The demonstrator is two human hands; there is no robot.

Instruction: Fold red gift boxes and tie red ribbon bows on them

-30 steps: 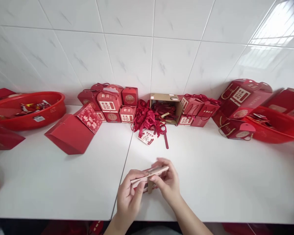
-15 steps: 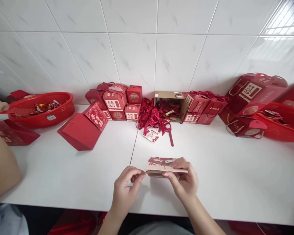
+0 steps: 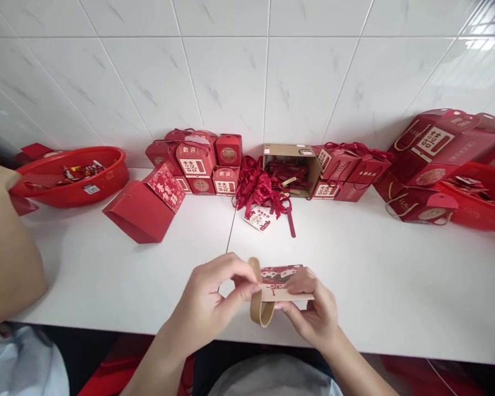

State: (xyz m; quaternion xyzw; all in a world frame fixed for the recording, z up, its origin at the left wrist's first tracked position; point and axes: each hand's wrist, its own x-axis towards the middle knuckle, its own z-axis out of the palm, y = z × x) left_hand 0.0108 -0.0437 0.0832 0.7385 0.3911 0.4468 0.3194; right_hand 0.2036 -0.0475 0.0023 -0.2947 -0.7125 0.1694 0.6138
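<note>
Between finger and thumb, my left hand [image 3: 220, 294] pinches a tan paper strip [image 3: 256, 308], which curls down into a loop. My right hand [image 3: 313, 305] grips a flat, folded card box [image 3: 282, 274] with a red and cream print, thumb below and fingers on top. The strip's lower bend comes up close to the right thumb, at the left end of the card box; whether it is fixed there I cannot tell. Beyond my hands lie a printed tag [image 3: 259, 219] and a dark red strip [image 3: 291, 221], beside a heap of red ribbons [image 3: 256, 184].
An open cardboard box [image 3: 315, 170] of strips stands at the wall. Red gift boxes [image 3: 194, 165] are stacked on both sides of it. A large red box [image 3: 136, 212] and a red basket [image 3: 119, 170] are on the left, near another person's arm [image 3: 12, 253].
My left hand has risen and turned, and the tan strip now stands out from the card box in a loop. The right hand keeps its hold. The view has tilted slightly down.
</note>
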